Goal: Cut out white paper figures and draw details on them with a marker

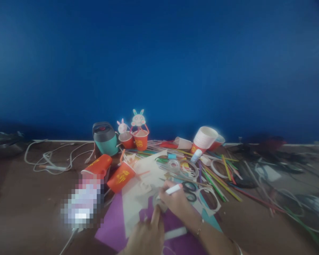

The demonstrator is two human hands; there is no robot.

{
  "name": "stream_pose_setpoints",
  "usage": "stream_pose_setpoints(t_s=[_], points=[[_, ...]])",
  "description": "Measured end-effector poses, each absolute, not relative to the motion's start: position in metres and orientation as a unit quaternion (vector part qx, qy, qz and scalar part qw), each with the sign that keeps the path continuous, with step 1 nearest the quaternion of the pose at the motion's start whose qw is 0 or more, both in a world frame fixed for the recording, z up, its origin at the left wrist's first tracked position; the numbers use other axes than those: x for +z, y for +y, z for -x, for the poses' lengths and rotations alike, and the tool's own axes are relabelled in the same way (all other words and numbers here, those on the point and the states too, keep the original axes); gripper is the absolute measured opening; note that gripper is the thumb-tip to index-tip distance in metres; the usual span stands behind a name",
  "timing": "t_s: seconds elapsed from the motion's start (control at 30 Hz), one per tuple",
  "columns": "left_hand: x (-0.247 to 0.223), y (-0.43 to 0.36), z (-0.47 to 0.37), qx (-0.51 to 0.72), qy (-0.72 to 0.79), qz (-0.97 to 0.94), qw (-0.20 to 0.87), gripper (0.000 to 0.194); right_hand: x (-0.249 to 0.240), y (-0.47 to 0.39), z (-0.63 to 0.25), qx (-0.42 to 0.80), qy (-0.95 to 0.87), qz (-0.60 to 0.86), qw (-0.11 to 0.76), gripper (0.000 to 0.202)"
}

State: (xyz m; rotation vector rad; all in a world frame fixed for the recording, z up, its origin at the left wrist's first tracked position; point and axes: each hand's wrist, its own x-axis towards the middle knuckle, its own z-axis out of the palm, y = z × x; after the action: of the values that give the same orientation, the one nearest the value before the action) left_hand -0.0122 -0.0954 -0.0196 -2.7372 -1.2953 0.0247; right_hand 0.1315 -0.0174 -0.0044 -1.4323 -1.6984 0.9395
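A white marker with a red end [173,189] is held in my right hand [175,202], its fingers closed round it and its tip side pointing down-left. Below and to the left, my left hand [147,235] rests on the papers with its index finger stretched forward, close to the marker's lower end. Under both hands lie purple paper [114,223] and white paper [131,209] with cut edges. Black-handled scissors [190,191] lie just right of my right hand. Any small piece beneath the fingertips is blurred.
Red paper cups [121,177] lie at the left, near a teal container [105,140] and a pixelated device [82,202]. Rabbit figures [138,118] stand on cups behind. Stacked white cups [206,137], tape [173,165] and coloured sticks [215,180] are at the right.
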Motion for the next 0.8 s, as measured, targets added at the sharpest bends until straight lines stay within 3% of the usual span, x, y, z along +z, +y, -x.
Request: stream_pose_setpoints(t_s=[0.8], points=[[-0.0221, -0.0962, 0.0126, 0.010, -0.425, 0.902, 0.071, 0.034, -0.0039, -0.0164, -0.1307, 0.401, -0.636, 0.565, 0.340, 0.019]])
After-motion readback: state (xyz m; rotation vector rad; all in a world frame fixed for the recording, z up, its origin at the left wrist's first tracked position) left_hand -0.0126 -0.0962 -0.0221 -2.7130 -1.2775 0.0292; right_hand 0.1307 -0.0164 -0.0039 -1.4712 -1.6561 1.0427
